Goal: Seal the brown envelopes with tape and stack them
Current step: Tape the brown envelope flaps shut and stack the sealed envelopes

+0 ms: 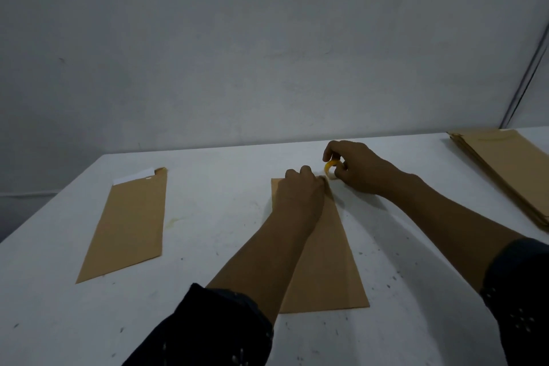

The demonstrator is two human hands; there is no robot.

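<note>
Head view: left hand (300, 187) is lying on the far end of the middle envelope (326, 246), fingers curled down onto the top edge, pressing it to the table (208, 217). Cannot tell whether it is pinching a tape end there. Right hand (353, 169) is gripping the tape roll (331, 169), thumb and fingers wrapped round it, just past the envelope's far right corner, close to the left hand. Roll is sitting at table level, yellowish, mostly hidden by the fingers.

Middle envelope is lying lengthwise away from the person, near edge showing in full between the two sleeves (208, 330), left forearm crossing its left side.

Second envelope (127, 226) is lying flat well to the left, apart from the hands, its flap end far, white strip (133, 177) showing at that end, one corner slightly lifted.

Stack (511, 175) of envelopes is sitting at the far right, running off the frame edge, well apart from the right hand.

Open white table is showing between the left and middle envelopes, and between the right forearm and the stack. Far table edge is running just behind the hands, grey wall (267, 38) beyond.
</note>
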